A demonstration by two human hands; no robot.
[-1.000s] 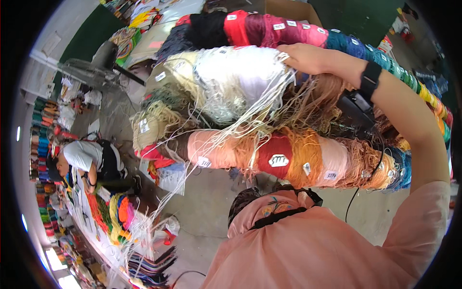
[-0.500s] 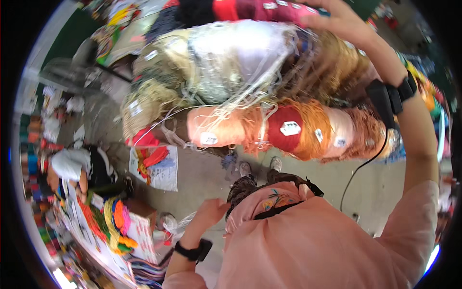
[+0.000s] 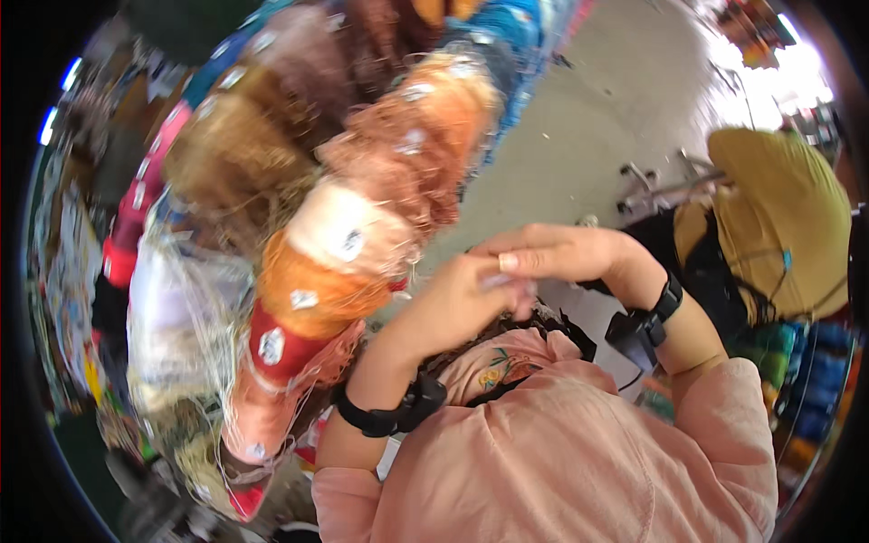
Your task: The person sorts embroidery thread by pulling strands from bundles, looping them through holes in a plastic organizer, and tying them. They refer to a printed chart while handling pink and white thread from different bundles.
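My two hands meet in front of my waist. My right hand (image 3: 563,251) lies across the back of my left hand (image 3: 478,291), its fingers stretched out and its thumb showing on top. Nothing is visible in the right hand. The left hand's fingers are partly covered and smeared by motion, so I cannot see whether they hold anything. Closest to the hands is a rack of yarn skeins: a pale pink skein (image 3: 339,226), an orange skein (image 3: 312,285), a dark red skein (image 3: 281,348) and a rust-brown skein (image 3: 398,154), several with white labels.
Behind that row hang brown skeins (image 3: 231,149) and white skeins (image 3: 186,281). Blue yarn (image 3: 516,45) fills the far end. To the right is a chair draped in yellow-brown cloth (image 3: 783,213), with a wheeled base (image 3: 638,185) nearby. Grey floor (image 3: 579,127) shows between rack and chair.
My right hand has come down from the top of the yarn rack onto my left hand, which rose from my side. My view has turned right, so the rack now lies left.
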